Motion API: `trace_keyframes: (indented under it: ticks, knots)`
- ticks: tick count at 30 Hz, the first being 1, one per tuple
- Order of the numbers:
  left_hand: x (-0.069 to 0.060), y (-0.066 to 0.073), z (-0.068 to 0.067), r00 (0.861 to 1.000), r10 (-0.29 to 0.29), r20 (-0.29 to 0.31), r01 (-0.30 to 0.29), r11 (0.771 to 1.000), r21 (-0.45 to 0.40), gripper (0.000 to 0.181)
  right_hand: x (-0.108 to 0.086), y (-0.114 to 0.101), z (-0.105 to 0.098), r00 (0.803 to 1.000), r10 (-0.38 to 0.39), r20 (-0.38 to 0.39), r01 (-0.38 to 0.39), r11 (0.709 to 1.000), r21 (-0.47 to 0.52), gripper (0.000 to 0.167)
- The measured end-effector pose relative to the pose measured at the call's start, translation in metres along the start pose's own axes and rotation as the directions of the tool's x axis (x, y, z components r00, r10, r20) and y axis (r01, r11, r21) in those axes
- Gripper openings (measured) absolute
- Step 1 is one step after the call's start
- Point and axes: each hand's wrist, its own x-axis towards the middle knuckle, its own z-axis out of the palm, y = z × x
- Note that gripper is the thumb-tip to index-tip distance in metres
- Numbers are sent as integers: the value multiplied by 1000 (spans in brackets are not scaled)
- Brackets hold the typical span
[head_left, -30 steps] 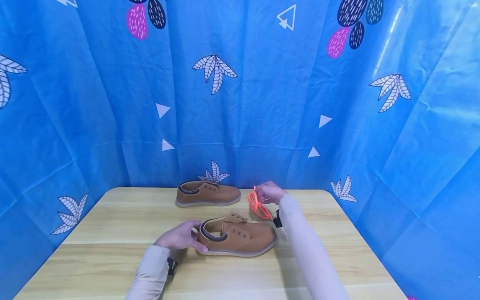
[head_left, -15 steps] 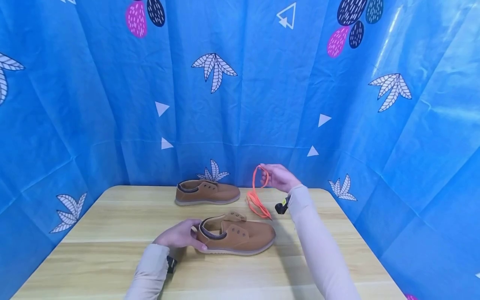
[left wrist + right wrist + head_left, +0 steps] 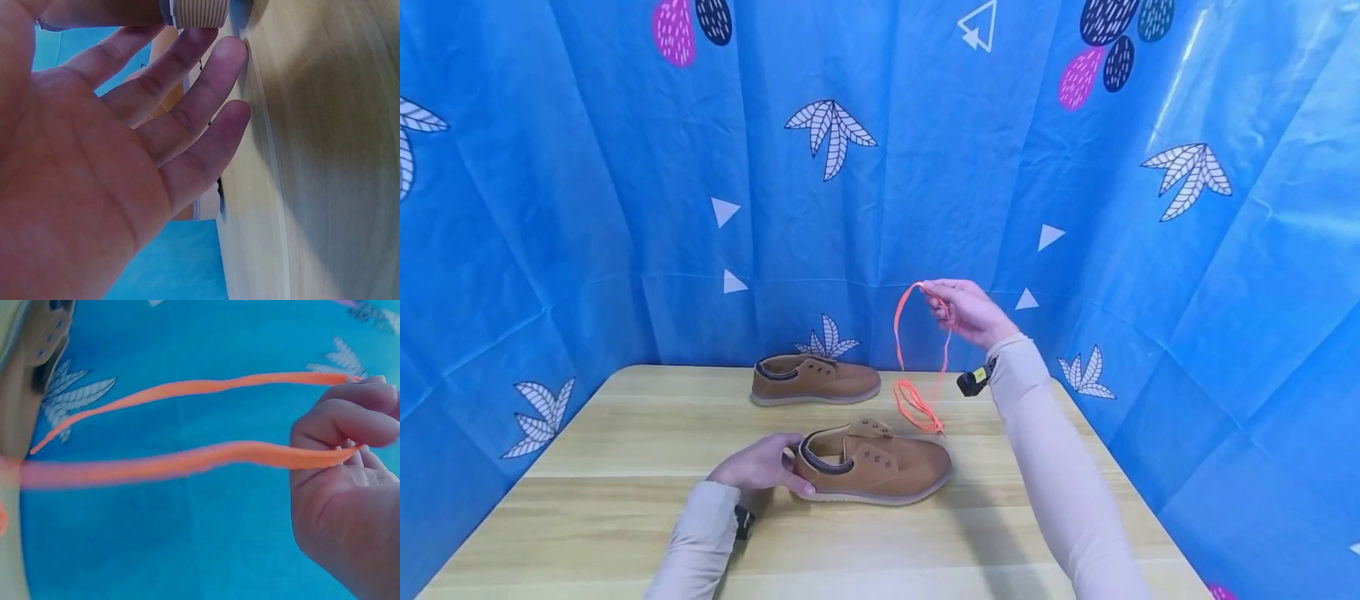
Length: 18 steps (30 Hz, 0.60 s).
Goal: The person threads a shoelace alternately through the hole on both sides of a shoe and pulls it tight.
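A brown lace-up shoe [image 3: 917,471] without a lace lies on the table, toe to the right. My left hand [image 3: 758,462] holds its heel, thumb on the near side and fingers behind. In the left wrist view the heel [image 3: 106,11] shows at the top, above the loosely extended lower fingers [image 3: 212,137]. Raised over the table's far edge, my right hand [image 3: 966,310] pinches an orange shoelace [image 3: 897,329]. Two strands hang down to a loose coil behind the toe. The right wrist view shows the lace [image 3: 187,464] running from the curled fingers [image 3: 344,422].
A second brown shoe [image 3: 850,382], also unlaced, stands at the back of the wooden table [image 3: 625,517], toe right. A blue patterned curtain [image 3: 880,208] encloses the back and sides.
My right hand has risen and moved slightly right, drawing out a longer loop of orange shoelace from the coil. The left hand and both shoes stay put.
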Motion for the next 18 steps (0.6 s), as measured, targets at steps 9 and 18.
trace_keyframes:
  ticks: [9, 18]
  knots:
    - [3, 1, -1, 1000, 21, 19, -22, 1000, 8, 76, -30, -30, 26, 985, -40, 167, 60, 991, -116, 22]
    - [-4, 5, -8, 995, 69, 74, -69, 998, 8, 75, -56, -22, 53, 929, -20, 369, 98, 977, -192, 25]
